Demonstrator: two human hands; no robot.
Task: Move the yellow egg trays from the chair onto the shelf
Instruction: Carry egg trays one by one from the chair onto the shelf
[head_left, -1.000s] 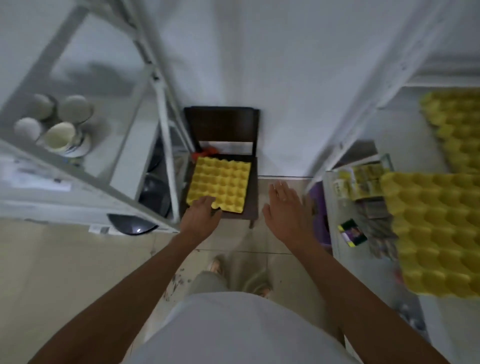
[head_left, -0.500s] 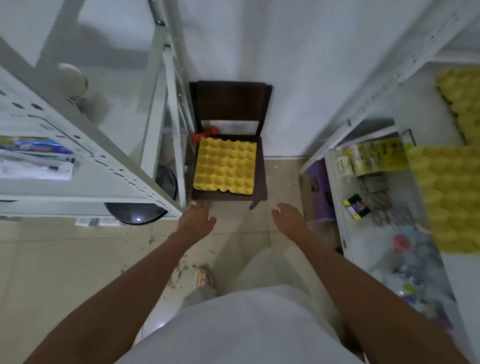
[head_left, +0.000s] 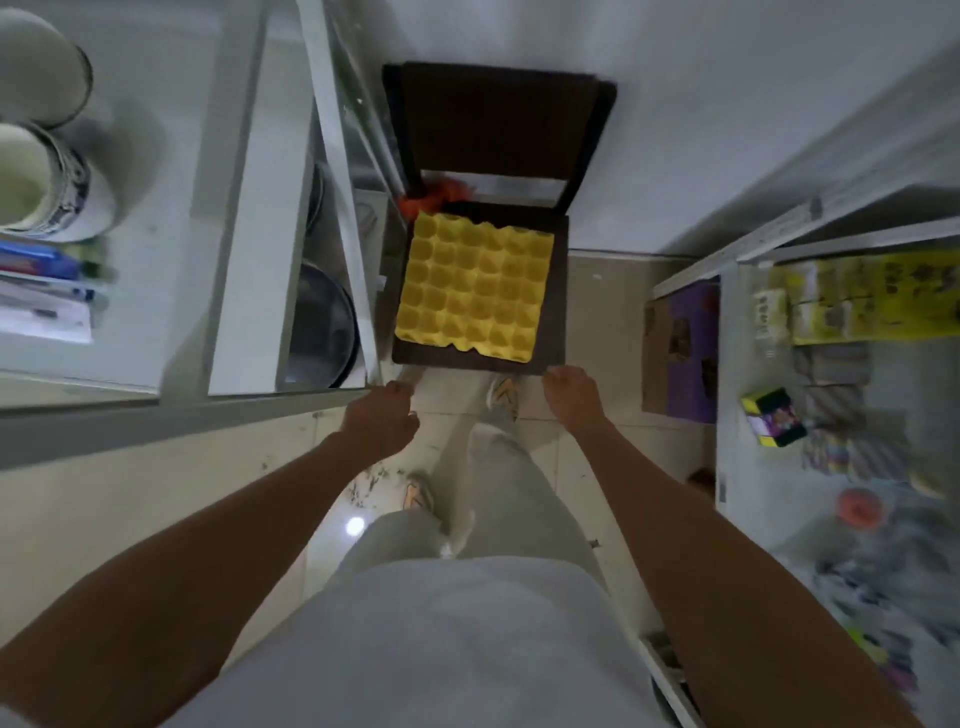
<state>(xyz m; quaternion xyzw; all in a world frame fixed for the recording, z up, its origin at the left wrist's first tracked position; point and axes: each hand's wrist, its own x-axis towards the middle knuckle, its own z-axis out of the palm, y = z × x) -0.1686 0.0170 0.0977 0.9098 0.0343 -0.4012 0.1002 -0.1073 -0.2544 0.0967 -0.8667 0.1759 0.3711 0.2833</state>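
Note:
A yellow egg tray (head_left: 472, 286) lies flat on the seat of a dark brown chair (head_left: 557, 291) against the white wall. My left hand (head_left: 382, 420) hangs just short of the seat's front left corner, fingers loosely curled, holding nothing. My right hand (head_left: 571, 392) is at the seat's front right corner, fingers loosely curled and empty, just touching or nearly touching the edge. Neither hand touches the tray. The white metal shelf (head_left: 727, 415) on the right shows only small goods in this view.
A second white shelf unit (head_left: 332, 223) stands tight against the chair's left side, with mugs (head_left: 36, 176) on top and dark pans (head_left: 319, 332) lower down. A purple box (head_left: 685, 353) sits on the floor between chair and right shelf. An orange thing (head_left: 436, 200) lies behind the tray.
The view has tilted down and come closer to the chair. The egg trays on the right shelf have left the frame. Both hands dropped back from the tray to the seat's front edge.

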